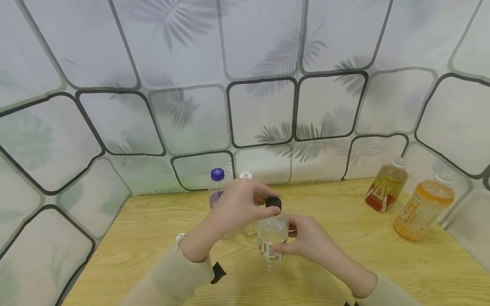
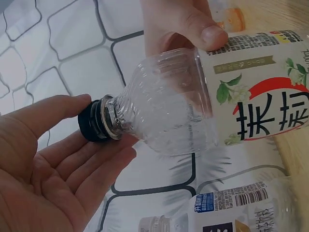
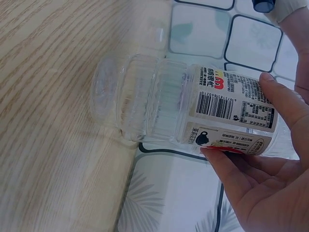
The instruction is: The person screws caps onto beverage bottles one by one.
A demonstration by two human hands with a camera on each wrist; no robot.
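A clear plastic bottle (image 1: pixel 272 231) with a white, flower-printed label is held upright over the wooden table. My left hand (image 1: pixel 239 202) pinches its black cap (image 1: pixel 273 204) between thumb and fingers. In the left wrist view the cap (image 2: pixel 94 121) sits at the bottle's neck, the thumb on one side and the fingers along the other; whether it is loose I cannot tell. My right hand (image 1: pixel 308 239) grips the bottle's body around the label. The right wrist view shows that thumb and fingers on either side of the barcode label (image 3: pixel 231 108), with the ribbed lower part uncovered.
Behind my left hand stand a purple-capped bottle (image 1: pixel 217 175) and a white-capped clear bottle (image 1: pixel 246 175). Another white cap (image 1: pixel 180 236) shows beside my left forearm. At the right are a red-labelled bottle (image 1: pixel 386 187) and an orange-labelled bottle (image 1: pixel 423 208). Patterned sheeting (image 1: pixel 260 112) backs the table (image 1: pixel 337 204).
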